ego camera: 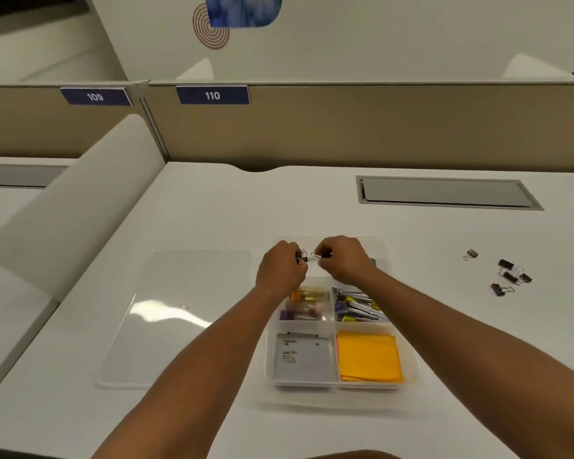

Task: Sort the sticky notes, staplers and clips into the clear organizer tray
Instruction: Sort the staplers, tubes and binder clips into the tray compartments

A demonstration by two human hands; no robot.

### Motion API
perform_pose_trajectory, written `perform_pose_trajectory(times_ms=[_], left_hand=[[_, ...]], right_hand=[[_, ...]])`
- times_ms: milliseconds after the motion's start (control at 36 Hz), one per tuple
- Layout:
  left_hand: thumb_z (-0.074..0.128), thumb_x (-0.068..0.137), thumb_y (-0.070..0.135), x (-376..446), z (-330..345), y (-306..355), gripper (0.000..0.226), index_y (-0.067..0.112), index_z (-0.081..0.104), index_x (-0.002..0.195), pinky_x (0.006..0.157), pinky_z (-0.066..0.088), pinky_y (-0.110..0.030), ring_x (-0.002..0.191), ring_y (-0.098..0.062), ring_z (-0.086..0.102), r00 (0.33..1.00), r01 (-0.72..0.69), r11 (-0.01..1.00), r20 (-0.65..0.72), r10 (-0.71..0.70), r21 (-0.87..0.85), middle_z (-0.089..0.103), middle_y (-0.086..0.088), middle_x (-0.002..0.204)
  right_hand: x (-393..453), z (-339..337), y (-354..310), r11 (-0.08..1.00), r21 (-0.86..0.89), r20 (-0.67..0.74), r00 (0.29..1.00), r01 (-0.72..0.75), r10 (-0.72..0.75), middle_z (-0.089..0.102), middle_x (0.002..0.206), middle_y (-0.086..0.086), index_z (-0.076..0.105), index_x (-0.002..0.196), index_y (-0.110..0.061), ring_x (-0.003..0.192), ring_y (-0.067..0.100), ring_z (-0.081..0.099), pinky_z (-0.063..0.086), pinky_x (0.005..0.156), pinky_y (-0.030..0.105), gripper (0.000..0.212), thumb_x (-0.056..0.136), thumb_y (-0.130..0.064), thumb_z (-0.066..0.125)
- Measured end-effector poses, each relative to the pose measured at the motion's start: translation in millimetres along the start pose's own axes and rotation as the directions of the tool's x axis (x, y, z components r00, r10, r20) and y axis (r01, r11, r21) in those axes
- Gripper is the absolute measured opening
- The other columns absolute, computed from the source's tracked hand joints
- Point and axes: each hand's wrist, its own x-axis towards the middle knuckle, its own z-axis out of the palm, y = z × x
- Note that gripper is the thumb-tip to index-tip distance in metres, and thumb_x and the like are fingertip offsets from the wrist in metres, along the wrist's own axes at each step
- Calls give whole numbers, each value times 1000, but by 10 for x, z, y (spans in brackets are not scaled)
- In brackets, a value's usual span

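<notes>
The clear organizer tray point(411, 376) sits on the white desk in front of me. Orange sticky notes point(368, 356) fill its near right compartment, grey boxes point(302, 359) the near left. Small staplers point(358, 306) lie in the middle right compartment, coloured tubes point(307, 303) in the middle left. Both hands hover over the far compartment. My left hand point(280, 270) grips a bunch of small binder clips point(301, 256). My right hand point(343, 260) pinches one binder clip point(318, 255) by its wire. Several black binder clips point(511, 274) lie loose on the desk to the right.
The tray's clear lid point(179, 316) lies flat on the desk to the left of the tray. A grey cable hatch point(444, 192) is set into the desk at the back right. A beige partition stands behind, a white divider at the left.
</notes>
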Motion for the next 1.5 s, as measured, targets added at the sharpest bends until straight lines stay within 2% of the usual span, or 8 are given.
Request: perform_pose_trajectory(times_ms=[222, 417, 639, 806, 1028, 1111, 1250, 1500], left_hand=[[65, 90, 25, 139, -14, -180, 22, 14, 68, 108, 72, 47, -27, 91, -24, 65, 1000, -20, 1000, 12, 20, -23, 65, -6, 108], [71, 88, 29, 160, -19, -209, 56, 16, 51, 139, 101, 45, -33, 123, -25, 56, 998, -38, 997, 56, 42, -67, 54, -6, 140], [57, 95, 17, 125, -14, -209, 22, 13, 70, 112, 85, 53, -31, 97, -21, 65, 999, -45, 998, 5, 45, -42, 71, -5, 111], [55, 96, 17, 68, 29, -33, 19, 15, 71, 105, 76, 47, -23, 90, -16, 64, 998, -61, 996, -21, 59, -66, 72, -2, 102], [57, 95, 21, -26, 212, 416, 18, 16, 70, 106, 72, 47, -19, 94, -17, 65, 993, -116, 986, -1, 117, -120, 72, -2, 107], [56, 95, 25, -54, 311, 623, 18, 18, 69, 105, 71, 51, -22, 90, -13, 63, 989, -149, 980, 2, 150, -129, 71, -1, 105], [53, 98, 33, -116, 498, 1012, 30, 19, 61, 123, 76, 52, -25, 86, -12, 64, 981, -190, 958, -2, 194, -215, 72, 0, 100], [53, 97, 37, -218, 949, 1713, 35, 22, 59, 128, 87, 51, -28, 98, -13, 64, 957, -268, 941, 55, 284, -207, 71, 1, 110]], right_hand=[[245, 171, -156, 963, -253, 23, 995, 97, -94, 65, 121, 10, 64, 124, -13, 109, 26, 59, 47, 91, 34, 34, 92, -7, 55], [249, 193, -91, 952, -293, -34, 995, 82, -96, 62, 123, 7, 63, 125, -17, 109, 24, 59, 48, 91, 33, 33, 93, -10, 59], [86, 152, 29, 961, -267, -78, 993, 66, -90, 65, 117, 4, 66, 118, -19, 104, 22, 60, 52, 88, 37, 25, 94, -19, 56], [-72, 74, 137, 976, -210, -115, 990, 51, -76, 68, 113, 3, 68, 115, -19, 99, 20, 62, 54, 86, 37, 25, 93, -22, 57], [-330, -161, 428, 986, -164, -147, 989, -17, -8, 68, 110, 4, 69, 111, -17, 104, 24, 62, 57, 80, 30, 23, 92, -23, 57], [-445, -282, 613, 987, -160, -174, 985, -29, 1, 70, 104, 4, 69, 110, -18, 93, 21, 65, 55, 71, 25, 23, 93, -26, 55], [-674, -535, 968, 993, -114, -248, 969, -37, 7, 71, 98, 2, 71, 106, -15, 82, 16, 62, 53, 73, 30, 24, 95, -25, 53], [-1021, -879, 1729, 989, -50, -312, 943, -140, 118, 71, 92, -5, 72, 98, -20, 85, 15, 63, 51, 74, 33, 21, 90, -25, 53]])
